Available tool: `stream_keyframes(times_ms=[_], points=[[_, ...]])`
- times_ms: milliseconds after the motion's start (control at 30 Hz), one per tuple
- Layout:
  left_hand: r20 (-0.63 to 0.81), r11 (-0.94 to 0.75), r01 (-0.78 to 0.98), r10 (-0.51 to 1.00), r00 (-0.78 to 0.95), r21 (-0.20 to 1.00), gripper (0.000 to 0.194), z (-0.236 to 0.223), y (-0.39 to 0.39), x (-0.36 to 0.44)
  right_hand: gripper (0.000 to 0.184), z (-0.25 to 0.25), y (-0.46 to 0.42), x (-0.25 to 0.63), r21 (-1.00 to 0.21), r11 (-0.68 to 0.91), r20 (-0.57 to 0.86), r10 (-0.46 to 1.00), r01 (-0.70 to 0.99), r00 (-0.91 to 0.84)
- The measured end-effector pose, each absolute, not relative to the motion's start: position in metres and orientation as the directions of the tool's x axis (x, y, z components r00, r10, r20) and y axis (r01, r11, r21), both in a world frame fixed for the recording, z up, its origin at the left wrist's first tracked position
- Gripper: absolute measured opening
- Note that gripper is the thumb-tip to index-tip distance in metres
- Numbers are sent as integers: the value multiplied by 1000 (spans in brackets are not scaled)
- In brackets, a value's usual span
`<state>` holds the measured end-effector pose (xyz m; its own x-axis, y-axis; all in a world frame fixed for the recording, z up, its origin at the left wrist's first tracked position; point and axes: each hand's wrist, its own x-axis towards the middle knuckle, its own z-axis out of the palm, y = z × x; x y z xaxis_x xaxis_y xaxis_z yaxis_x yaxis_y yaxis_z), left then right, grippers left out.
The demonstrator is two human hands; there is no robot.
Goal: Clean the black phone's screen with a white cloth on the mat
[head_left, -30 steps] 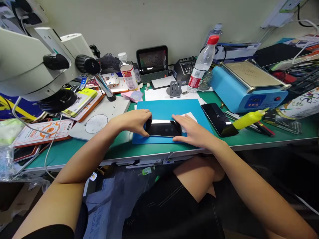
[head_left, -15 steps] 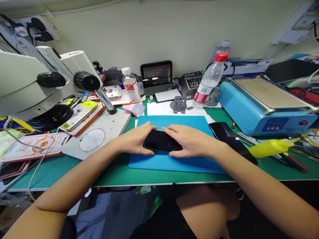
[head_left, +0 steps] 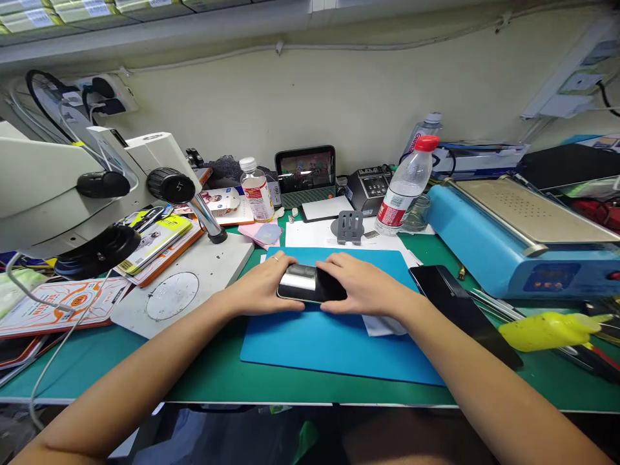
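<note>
Both hands grip a black smartphone [head_left: 310, 284] by its two ends, above a blue mat [head_left: 310, 349]. The phone is tilted, and a bright reflection covers the left part of its screen. My left hand [head_left: 265, 284], with a ring on one finger, closes round the left end, thumb at the near edge. Round the right end is my right hand [head_left: 361, 284], covering that part of the screen. Beneath the right wrist lies a pale cloth or sheet [head_left: 385, 326], partly hidden. A second black phone-like panel [head_left: 465, 313] rests right of the mat.
At left stands a microscope [head_left: 62, 194] on a pale base [head_left: 217, 258]. Behind the mat are a grey phone stand [head_left: 350, 227], a red-capped bottle [head_left: 407, 184] and a small bottle [head_left: 256, 190]. A blue heating-plate machine [head_left: 489, 239] and yellow squeeze bottle [head_left: 549, 331] stand at right.
The phone has tilted, so its screen now catches a bright reflection. The pale cloth or sheet has come into sight under the right wrist. My view has lifted, showing more wall.
</note>
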<state>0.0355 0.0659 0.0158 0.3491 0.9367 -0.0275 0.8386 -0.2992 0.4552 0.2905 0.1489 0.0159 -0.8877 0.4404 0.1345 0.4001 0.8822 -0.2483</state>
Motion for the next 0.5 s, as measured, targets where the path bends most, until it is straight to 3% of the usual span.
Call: stream_keyframes(times_ms=[67, 200, 267, 367, 500], points=[[9, -256, 837, 958, 288, 483, 74, 17, 73, 39, 60, 13, 153, 290, -246, 871, 192, 473, 425, -860], [132, -278, 786, 960, 247, 552, 77, 22, 93, 51, 62, 12, 162, 292, -225, 853, 346, 521, 470, -780], [172, -292, 710, 956, 238, 640, 84, 22, 102, 57, 63, 10, 166, 294, -217, 845, 401, 533, 489, -745], [77, -162, 387, 971, 226, 908, 97, 16, 111, 61, 67, 6, 170, 296, -206, 844, 437, 532, 495, -725], [-66, 51, 72, 972, 227, 996, 65, 7, 121, 61, 64, 2, 172, 296, -206, 855, 429, 516, 475, -741]])
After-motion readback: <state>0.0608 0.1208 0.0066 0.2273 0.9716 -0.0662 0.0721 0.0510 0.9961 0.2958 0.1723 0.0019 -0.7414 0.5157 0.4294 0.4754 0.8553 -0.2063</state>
